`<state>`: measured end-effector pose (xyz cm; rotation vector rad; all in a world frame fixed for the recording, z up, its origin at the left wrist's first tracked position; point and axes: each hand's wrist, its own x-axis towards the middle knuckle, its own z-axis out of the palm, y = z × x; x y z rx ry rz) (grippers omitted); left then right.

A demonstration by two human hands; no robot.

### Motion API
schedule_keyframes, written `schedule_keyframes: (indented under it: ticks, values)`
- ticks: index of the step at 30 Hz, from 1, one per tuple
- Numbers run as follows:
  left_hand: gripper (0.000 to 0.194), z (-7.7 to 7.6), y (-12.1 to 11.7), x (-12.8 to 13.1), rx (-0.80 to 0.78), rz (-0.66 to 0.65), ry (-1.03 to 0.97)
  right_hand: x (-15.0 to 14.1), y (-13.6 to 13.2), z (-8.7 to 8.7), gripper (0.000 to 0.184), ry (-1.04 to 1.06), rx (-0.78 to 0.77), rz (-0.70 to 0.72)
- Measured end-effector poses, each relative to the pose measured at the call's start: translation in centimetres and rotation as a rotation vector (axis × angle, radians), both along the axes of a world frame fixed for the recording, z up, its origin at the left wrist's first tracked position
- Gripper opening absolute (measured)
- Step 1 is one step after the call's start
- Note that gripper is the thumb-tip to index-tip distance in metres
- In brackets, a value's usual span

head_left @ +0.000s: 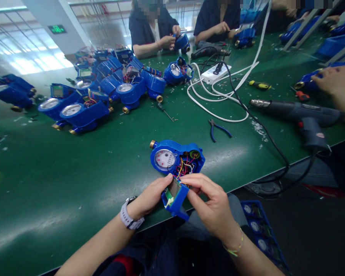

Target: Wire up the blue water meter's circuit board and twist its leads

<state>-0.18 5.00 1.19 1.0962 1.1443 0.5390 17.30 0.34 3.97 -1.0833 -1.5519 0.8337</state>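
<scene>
A blue water meter with a white dial and exposed coloured wires lies on the green table near its front edge. Just in front of it, both hands hold its detached blue cover, still joined to the meter by the wires. My left hand, with a watch on the wrist, grips the cover's left side. My right hand pinches the cover's top right edge where the wires enter.
Several blue meters are heaped at the back left. Blue-handled pliers, a heat gun, a white power strip with cables and a yellow screwdriver lie to the right. Other people work across the table and at right. A blue crate sits below.
</scene>
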Motion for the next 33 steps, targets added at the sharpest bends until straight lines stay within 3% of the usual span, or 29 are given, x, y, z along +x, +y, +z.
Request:
schedule_keyframes:
  ticks: [2, 5, 10, 13, 17, 19, 27, 33]
  values:
    - [0.063, 0.4, 0.3, -0.4, 0.132, -0.155, 0.061, 0.0, 0.2, 0.0, 0.019, -0.055, 0.102, -0.012]
    - [0.074, 1.2, 0.5, -0.9, 0.258, -0.366, -0.027, 0.4, 0.2, -0.1, 0.019, -0.209, 0.235, -0.038]
    - [0.099, 2.5, 0.6, -1.0, 0.305, -0.549, -0.091, 0.9, -0.2, -0.1, 0.019, -0.478, 0.398, -0.089]
    - [0.095, 2.6, 0.6, -1.1, 0.279, -0.572, -0.085, 1.1, -0.3, 0.0, 0.018, -0.574, 0.48, -0.079]
    - [0.06, 2.7, 0.9, -1.7, 0.209, -0.524, 0.078, 1.5, -0.3, 0.0, 0.02, -0.655, 0.509, -0.075]
    - [0.053, 2.8, 0.9, -2.0, 0.228, -0.496, 0.162, 1.6, -0.3, -0.1, 0.021, -0.671, 0.505, -0.082]
    - [0.089, 3.2, 0.3, -1.9, 0.387, -0.565, 0.279, 0.9, -0.9, -0.1, 0.021, -0.677, 0.504, -0.043]
    - [0.077, 3.4, 0.4, -1.9, 0.403, -0.575, 0.353, 0.4, -0.9, -0.5, 0.019, -0.54, 0.364, -0.024]
